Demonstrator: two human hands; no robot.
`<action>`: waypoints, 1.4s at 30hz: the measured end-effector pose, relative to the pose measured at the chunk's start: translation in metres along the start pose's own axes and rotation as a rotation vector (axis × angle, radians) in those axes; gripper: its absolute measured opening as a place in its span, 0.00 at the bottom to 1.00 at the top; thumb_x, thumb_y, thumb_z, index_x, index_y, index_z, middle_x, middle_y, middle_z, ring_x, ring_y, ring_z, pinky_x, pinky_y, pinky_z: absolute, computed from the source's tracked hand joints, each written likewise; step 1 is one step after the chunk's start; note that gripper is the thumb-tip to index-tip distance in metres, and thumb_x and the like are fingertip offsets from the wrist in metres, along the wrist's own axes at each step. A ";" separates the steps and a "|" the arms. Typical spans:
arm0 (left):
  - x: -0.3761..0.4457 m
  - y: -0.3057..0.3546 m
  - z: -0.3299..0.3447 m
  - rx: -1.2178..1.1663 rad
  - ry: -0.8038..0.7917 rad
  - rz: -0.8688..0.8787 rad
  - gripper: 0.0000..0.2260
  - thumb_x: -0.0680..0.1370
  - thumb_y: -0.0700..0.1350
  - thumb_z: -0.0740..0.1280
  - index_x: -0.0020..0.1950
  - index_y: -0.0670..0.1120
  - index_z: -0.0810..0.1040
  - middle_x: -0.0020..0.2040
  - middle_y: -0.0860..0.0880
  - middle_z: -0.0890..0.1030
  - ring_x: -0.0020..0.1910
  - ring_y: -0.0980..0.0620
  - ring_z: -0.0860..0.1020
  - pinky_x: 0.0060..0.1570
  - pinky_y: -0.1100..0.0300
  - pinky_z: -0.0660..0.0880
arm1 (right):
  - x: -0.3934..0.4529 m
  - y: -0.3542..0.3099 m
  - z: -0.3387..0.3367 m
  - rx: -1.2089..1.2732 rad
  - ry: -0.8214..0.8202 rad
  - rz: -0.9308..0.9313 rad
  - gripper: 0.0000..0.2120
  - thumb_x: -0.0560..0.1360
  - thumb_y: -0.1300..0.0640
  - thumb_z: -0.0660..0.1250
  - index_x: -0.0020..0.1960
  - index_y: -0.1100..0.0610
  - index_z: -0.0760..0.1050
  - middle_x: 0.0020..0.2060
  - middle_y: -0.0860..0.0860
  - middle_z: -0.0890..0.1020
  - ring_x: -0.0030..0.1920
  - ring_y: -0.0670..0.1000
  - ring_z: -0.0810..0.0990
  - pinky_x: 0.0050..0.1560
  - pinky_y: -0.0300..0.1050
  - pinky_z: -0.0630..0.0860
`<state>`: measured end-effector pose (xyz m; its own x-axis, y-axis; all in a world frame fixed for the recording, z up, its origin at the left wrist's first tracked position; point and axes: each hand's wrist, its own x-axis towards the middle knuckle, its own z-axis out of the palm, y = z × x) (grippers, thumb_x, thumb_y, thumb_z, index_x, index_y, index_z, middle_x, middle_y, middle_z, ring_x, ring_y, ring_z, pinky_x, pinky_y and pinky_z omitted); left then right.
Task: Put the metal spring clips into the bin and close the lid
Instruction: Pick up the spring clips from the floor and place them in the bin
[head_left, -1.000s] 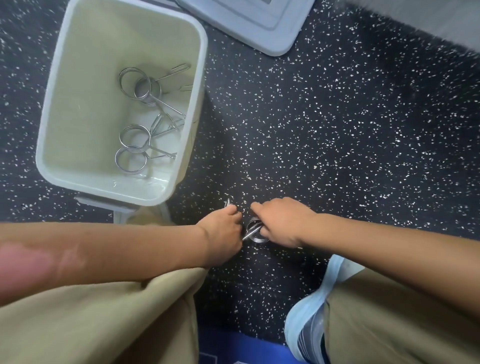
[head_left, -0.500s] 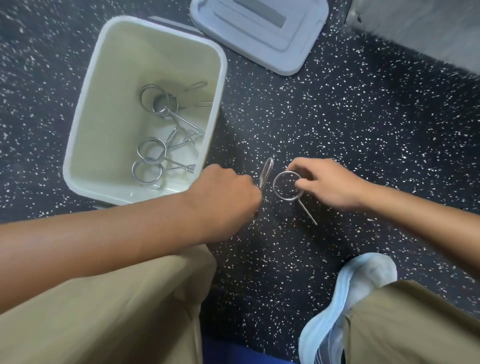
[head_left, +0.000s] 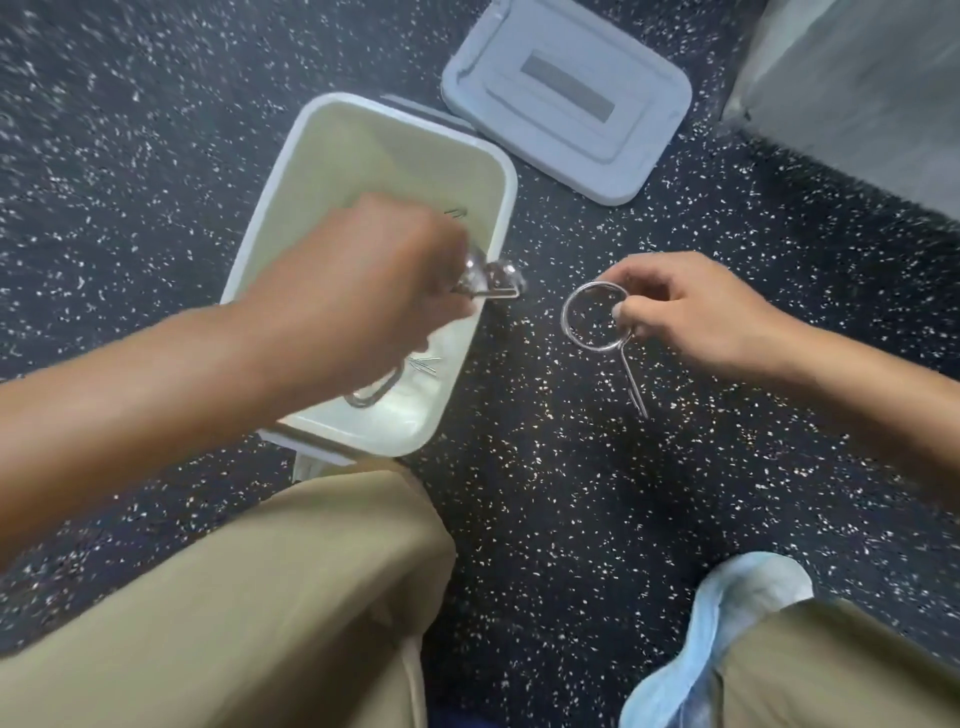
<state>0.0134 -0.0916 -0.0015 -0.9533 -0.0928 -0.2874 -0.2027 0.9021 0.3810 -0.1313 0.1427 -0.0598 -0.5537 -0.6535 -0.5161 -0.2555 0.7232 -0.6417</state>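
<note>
A blurred clip (head_left: 491, 283), seemingly, is gripped by the left hand (head_left: 363, 280) over the bin (head_left: 311, 135). Another clip (head_left: 597, 322) is pinched by the right hand (head_left: 691, 306) above the floor (head_left: 571, 493). The lid (head_left: 566, 93) lies beside the bin.

Single head-worn wide-angle view, steeply downward, close over the speckled floor (head_left: 571, 519) and knees.

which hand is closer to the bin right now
Left. The left hand is over the open bin, holding a blurred spring clip at its right rim. The right hand holds another clip above the floor, clear to the bin's right.
</note>
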 end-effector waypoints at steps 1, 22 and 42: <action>-0.003 -0.011 -0.001 0.013 0.030 -0.038 0.12 0.75 0.51 0.73 0.36 0.50 0.73 0.34 0.51 0.81 0.33 0.50 0.78 0.30 0.61 0.67 | 0.002 -0.005 0.000 0.035 0.006 0.002 0.10 0.76 0.62 0.65 0.50 0.50 0.82 0.37 0.53 0.84 0.35 0.51 0.78 0.40 0.48 0.75; 0.013 -0.086 0.108 0.181 -0.230 -0.404 0.10 0.74 0.33 0.63 0.54 0.39 0.78 0.47 0.38 0.79 0.50 0.35 0.80 0.41 0.52 0.69 | 0.033 -0.073 0.028 0.398 0.199 -0.078 0.06 0.78 0.62 0.68 0.55 0.57 0.78 0.36 0.55 0.84 0.31 0.48 0.77 0.38 0.39 0.73; -0.027 -0.094 0.057 -0.062 0.014 -0.427 0.23 0.80 0.59 0.61 0.33 0.44 0.73 0.31 0.43 0.76 0.35 0.39 0.77 0.36 0.51 0.77 | 0.139 -0.155 0.043 0.070 -0.025 -0.210 0.10 0.73 0.58 0.77 0.51 0.61 0.81 0.37 0.56 0.86 0.32 0.50 0.87 0.37 0.46 0.84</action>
<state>0.0706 -0.1496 -0.0794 -0.7841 -0.4582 -0.4187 -0.5920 0.7548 0.2826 -0.1343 -0.0694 -0.0563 -0.4738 -0.7942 -0.3806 -0.3069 0.5540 -0.7739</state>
